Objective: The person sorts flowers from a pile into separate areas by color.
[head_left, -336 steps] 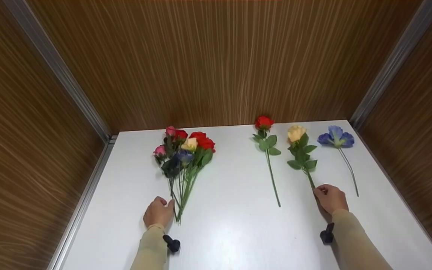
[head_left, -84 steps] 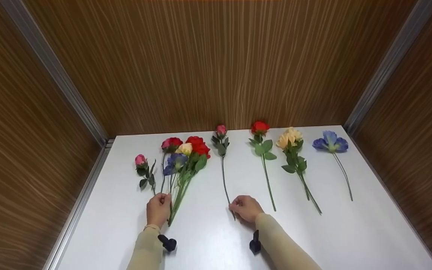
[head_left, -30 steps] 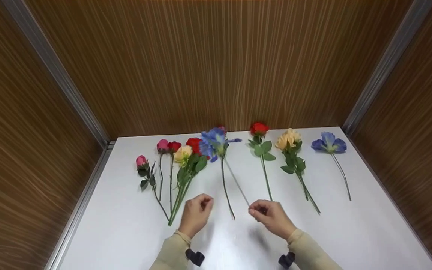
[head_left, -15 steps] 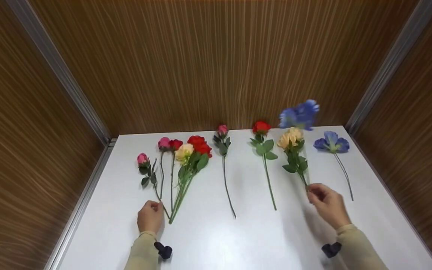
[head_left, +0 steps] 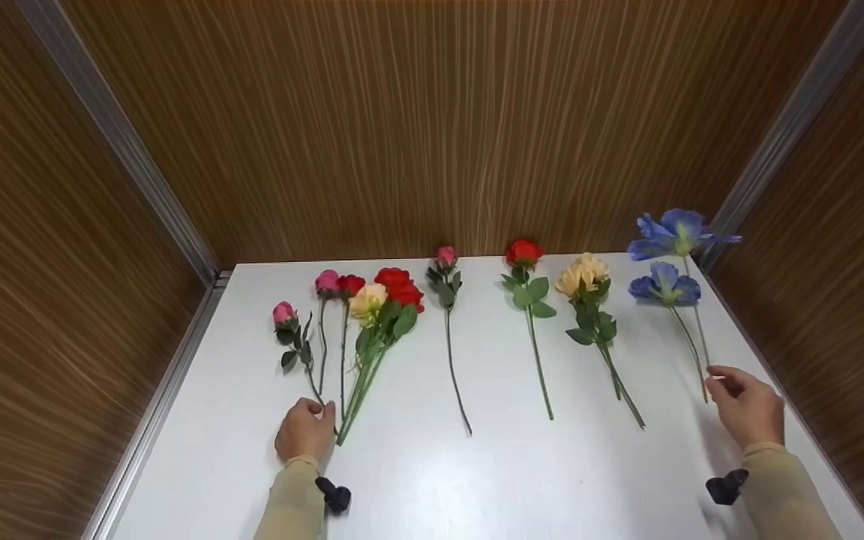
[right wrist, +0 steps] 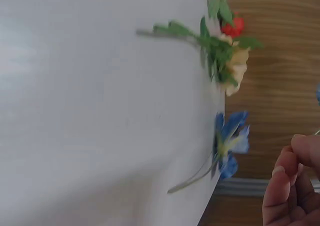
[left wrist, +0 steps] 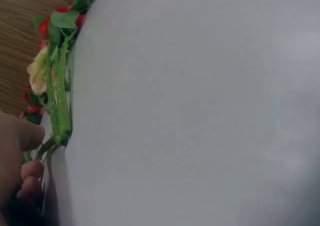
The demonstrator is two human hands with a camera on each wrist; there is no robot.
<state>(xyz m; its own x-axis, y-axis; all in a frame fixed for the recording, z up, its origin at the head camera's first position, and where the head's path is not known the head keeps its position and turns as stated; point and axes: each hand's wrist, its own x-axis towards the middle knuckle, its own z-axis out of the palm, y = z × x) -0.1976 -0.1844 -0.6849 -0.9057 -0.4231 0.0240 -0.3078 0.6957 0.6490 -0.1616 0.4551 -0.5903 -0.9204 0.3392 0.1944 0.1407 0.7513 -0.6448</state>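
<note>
My right hand (head_left: 748,409) pinches the lower stem of a blue flower (head_left: 679,234), held tilted above the table's far right corner. Below it lies another blue flower (head_left: 664,285), its stem end close to my fingertips. On the left, my left hand (head_left: 306,431) rests by the gathered stem ends, fingers loosely curled. A pink rose (head_left: 284,313) has its stem running past that hand; in the left wrist view a gap shows between thumb and fingers there. Beside it lie a pink bloom (head_left: 327,283), a dark red one (head_left: 351,285), a cream flower (head_left: 368,304) and red flowers (head_left: 400,286).
A single pink rosebud (head_left: 445,257), a red rose (head_left: 524,253) and peach roses (head_left: 583,275) with crossed stems lie in a row on the white table (head_left: 477,487). Wood-grain panels (head_left: 462,127) enclose the back and sides.
Since earlier, a peach rose, a pink rosebud and a blue flower have left the left bunch for the right side. Lately the right hand carried the blue flower rightward; the left returned to the stems.
</note>
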